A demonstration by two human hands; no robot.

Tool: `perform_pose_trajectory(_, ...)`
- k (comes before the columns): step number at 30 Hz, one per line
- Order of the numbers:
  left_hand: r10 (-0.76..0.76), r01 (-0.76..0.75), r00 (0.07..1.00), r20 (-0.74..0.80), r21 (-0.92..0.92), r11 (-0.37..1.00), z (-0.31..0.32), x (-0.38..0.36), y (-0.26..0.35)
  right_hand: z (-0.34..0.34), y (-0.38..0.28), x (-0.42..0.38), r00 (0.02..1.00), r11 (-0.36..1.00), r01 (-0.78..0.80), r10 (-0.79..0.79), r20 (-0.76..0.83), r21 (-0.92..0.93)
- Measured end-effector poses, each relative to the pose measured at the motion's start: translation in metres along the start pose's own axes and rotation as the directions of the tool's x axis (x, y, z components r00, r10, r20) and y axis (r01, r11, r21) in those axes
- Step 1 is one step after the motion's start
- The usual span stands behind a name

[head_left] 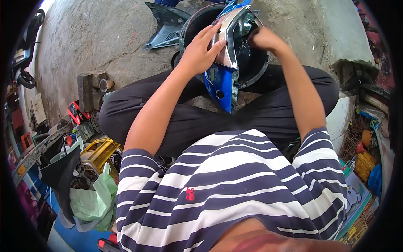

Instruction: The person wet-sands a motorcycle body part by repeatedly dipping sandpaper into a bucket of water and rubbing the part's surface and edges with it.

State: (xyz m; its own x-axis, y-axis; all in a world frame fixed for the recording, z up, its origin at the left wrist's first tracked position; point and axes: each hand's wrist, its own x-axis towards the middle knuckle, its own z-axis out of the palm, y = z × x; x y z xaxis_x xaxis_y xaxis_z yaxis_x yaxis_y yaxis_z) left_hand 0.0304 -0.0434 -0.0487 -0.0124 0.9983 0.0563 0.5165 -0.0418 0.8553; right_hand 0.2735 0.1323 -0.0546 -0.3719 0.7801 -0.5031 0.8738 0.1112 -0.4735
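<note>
A blue and silver plastic panel (221, 82) stands tilted over a round black basin (255, 77) between my crossed legs. My left hand (202, 49) lies on the panel's silver outer face, fingers spread apart. On the panel's dark inner side is my right hand (265, 39), its fingers curled and partly hidden, with something dark at the fingertips that I cannot make out. Wet-looking light specks show on the inner surface near it.
A dark plastic fairing piece (167, 26) lies on the concrete behind the basin. At the left are a wooden block (85, 92), a small cup (106, 85), a yellow crate (100, 153) and a green plastic bag (98, 197). Assorted parts lie at the right.
</note>
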Motion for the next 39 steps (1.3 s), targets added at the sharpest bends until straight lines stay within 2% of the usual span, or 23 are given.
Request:
perform_pose_trajectory(1,-0.006,0.006,1.000,0.007,-0.007,1.000,-0.001,0.000,0.000,0.020,0.003,-0.002,0.999,0.989,-0.036,0.039,0.020,-0.146)
perform_pose_trajectory(2,-0.015,0.015,1.000,0.018,-0.013,1.000,-0.001,0.000,0.000,0.042,0.025,0.022,0.945,0.869,0.252,-0.127,0.300,-0.426)
perform_pose_trajectory(4,-0.004,0.005,1.000,0.023,-0.024,1.000,-0.002,0.001,0.000,0.082,0.051,0.049,0.783,0.601,0.555,-0.146,0.604,-0.575)
perform_pose_trajectory(5,0.003,-0.002,1.000,0.024,-0.029,1.000,-0.002,0.002,0.001,0.102,0.056,0.056,0.801,0.667,0.502,-0.118,0.587,-0.551)
perform_pose_trajectory(6,-0.015,0.015,0.999,0.029,-0.020,1.000,-0.002,0.003,0.000,0.120,0.061,0.060,0.860,0.834,0.307,-0.038,0.508,-0.458)
perform_pose_trajectory(7,-0.033,0.033,0.999,0.033,-0.010,0.999,-0.002,0.003,-0.002,0.136,0.062,0.064,0.911,0.965,-0.009,0.116,0.396,-0.263)
perform_pose_trajectory(8,-0.050,0.050,0.998,0.037,-0.001,0.999,-0.002,0.002,-0.004,0.154,0.068,0.073,0.914,0.977,-0.199,0.212,0.347,-0.072)
perform_pose_trajectory(10,-0.077,0.078,0.996,0.055,-0.012,0.997,-0.001,-0.001,-0.006,0.189,0.090,0.100,0.903,0.905,-0.369,0.297,0.310,0.210)
perform_pose_trajectory(12,-0.087,0.088,0.994,0.058,-0.014,0.996,-0.006,0.008,-0.009,0.200,0.100,0.116,0.876,0.759,-0.467,0.330,0.351,0.453)
perform_pose_trajectory(13,-0.101,0.102,0.992,0.070,-0.018,0.995,-0.008,0.007,-0.008,0.188,0.093,0.108,0.842,0.632,-0.533,0.331,0.425,0.563)
perform_pose_trajectory(14,-0.114,0.117,0.990,0.086,-0.026,0.993,-0.008,0.005,-0.006,0.172,0.091,0.099,0.759,0.410,-0.651,0.316,0.570,0.639)
perform_pose_trajectory(17,-0.132,0.137,0.983,0.127,-0.031,0.990,-0.013,0.011,0.000,0.112,0.070,0.061,0.760,0.649,-0.590,0.244,0.603,0.481)
perform_pose_trajectory(18,-0.136,0.143,0.980,0.148,-0.039,0.989,-0.018,0.014,-0.001,0.092,0.048,0.037,0.802,0.671,-0.556,0.278,0.529,0.490)
perform_pose_trajectory(21,-0.197,0.206,0.964,0.181,-0.034,0.978,-0.025,0.018,-0.010,0.045,0.027,0.011,0.788,0.689,-0.537,0.203,0.582,0.487)
perform_pose_trajectory(22,-0.216,0.228,0.960,0.180,-0.048,0.973,-0.027,0.017,-0.010,0.028,0.021,0.006,0.780,0.667,-0.524,0.125,0.614,0.530)
perform_pose_trajectory(25,-0.256,0.267,0.953,0.163,-0.053,0.962,-0.025,0.013,-0.016,-0.025,-0.028,-0.023,0.840,0.664,-0.454,0.095,0.534,0.594)
perform_pose_trajectory(27,-0.291,0.304,0.941,0.173,-0.059,0.951,-0.018,0.010,-0.016,-0.048,-0.051,-0.039,0.900,0.678,-0.336,0.027,0.435,0.653)
perform_pose_trajectory(28,-0.251,0.261,0.959,0.133,-0.067,0.963,-0.011,0.010,-0.020,-0.059,-0.062,-0.046,0.905,0.709,-0.268,-0.046,0.422,0.652)
perform_pose_trajectory(31,-0.247,0.257,0.961,0.122,-0.067,0.964,-0.006,0.010,-0.024,-0.070,-0.094,-0.065,0.907,0.738,-0.125,-0.185,0.377,0.663)
perform_pose_trajectory(36,-0.253,0.256,0.967,0.042,-0.138,0.957,0.009,0.006,-0.014,-0.055,-0.129,-0.080,0.936,0.873,0.014,-0.183,0.301,0.488)
perform_pose_trajectory(39,-0.287,0.289,0.957,0.038,-0.180,0.940,0.015,0.002,-0.012,-0.043,-0.121,-0.069,0.958,0.892,0.157,-0.243,0.155,0.425)
